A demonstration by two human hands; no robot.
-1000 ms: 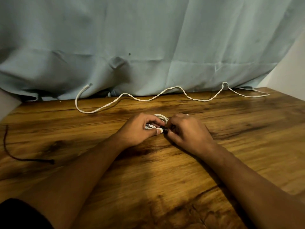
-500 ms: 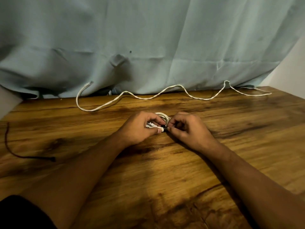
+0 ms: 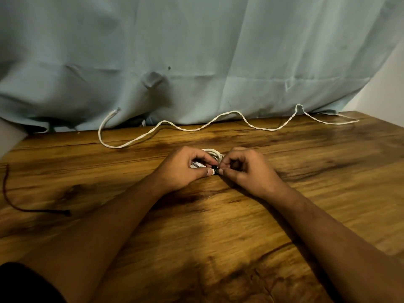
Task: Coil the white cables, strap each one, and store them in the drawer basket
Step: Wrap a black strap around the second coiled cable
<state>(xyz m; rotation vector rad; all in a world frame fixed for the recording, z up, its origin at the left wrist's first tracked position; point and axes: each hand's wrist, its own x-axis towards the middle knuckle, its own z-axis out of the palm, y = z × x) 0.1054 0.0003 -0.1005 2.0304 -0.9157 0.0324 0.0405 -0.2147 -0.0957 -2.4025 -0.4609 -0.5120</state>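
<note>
White cable (image 3: 194,130) lying uncoiled along wooden table (image 3: 218,226) far edge, awaiting coiling. Left hand (image 3: 183,169) gripping coiled cable (image 3: 213,152) mid-table; right hand (image 3: 247,169) pinching its black strap (image 3: 216,170), likely fastening. Storing not yet begun; drawer basket not showing.

A home room, likely: wood-grain table (image 3: 218,237) against a hanging pale-blue curtain (image 3: 196,51), white wall (image 3: 389,88) beside
</note>
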